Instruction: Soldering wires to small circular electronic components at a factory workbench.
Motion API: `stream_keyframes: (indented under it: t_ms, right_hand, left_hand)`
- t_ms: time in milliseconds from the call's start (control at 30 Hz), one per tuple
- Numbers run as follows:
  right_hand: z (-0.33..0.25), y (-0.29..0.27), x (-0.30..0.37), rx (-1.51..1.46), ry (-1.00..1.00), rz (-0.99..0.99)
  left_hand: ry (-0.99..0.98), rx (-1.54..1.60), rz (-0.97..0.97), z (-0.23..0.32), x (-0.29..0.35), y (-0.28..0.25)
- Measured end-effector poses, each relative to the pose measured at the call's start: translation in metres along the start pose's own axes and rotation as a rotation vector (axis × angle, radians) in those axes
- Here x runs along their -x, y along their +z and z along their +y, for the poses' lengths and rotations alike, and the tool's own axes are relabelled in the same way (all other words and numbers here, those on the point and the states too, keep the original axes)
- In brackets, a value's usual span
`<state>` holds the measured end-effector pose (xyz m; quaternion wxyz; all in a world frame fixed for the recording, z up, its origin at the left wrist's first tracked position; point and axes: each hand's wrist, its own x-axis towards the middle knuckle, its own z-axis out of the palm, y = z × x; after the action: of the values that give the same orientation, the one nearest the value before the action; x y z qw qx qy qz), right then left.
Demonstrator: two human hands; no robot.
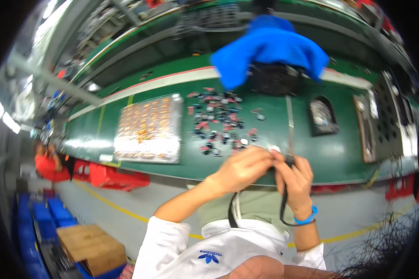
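My left hand [243,167] and my right hand [294,177] meet over the bench's front edge, both closed. A small whitish part [274,149] shows at their fingertips, blurred. A black cord-like thing [284,204] passes through my right fingers and loops down past the blue wristband [307,215]; its kind is unclear. Just beyond that hand a thin pale metallic strip [290,121] runs away across the bench; I cannot tell whether the hand holds it. Ahead of my left hand many small black, red and silver parts [219,118] lie scattered.
A clear tray [178,111] of copper-coloured pieces sits left on the green bench [270,123]. A black fan-like unit [275,79] stands under a blue cloth [277,42]. Rightward are a black container [322,116] and a perforated metal rack [387,121]. Red stools [114,177] stand below left.
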<state>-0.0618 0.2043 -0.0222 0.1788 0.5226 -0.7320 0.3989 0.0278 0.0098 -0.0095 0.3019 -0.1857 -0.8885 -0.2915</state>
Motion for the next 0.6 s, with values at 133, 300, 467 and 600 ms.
stream_keyframes:
  t_ms: [133, 300, 467, 600]
  right_hand:
    - [-0.001, -0.002, -0.002, 0.066, -0.075, 0.035]
    - [-0.001, 0.006, -0.001, -0.070, 0.006, 0.090]
    - [0.005, 0.008, 0.002, -0.084, 0.007, 0.117]
    - [0.005, 0.006, 0.003, -0.084, 0.013, 0.124]
  left_hand:
    - [0.018, -0.120, -0.004, 0.014, 0.006, -0.033]
    - [-0.527, -0.514, 0.160, -0.024, 0.043, -0.151]
    - [-0.731, -0.827, 0.049, -0.048, 0.079, -0.214]
    - [-0.726, -0.795, 0.068, -0.061, 0.090, -0.212]
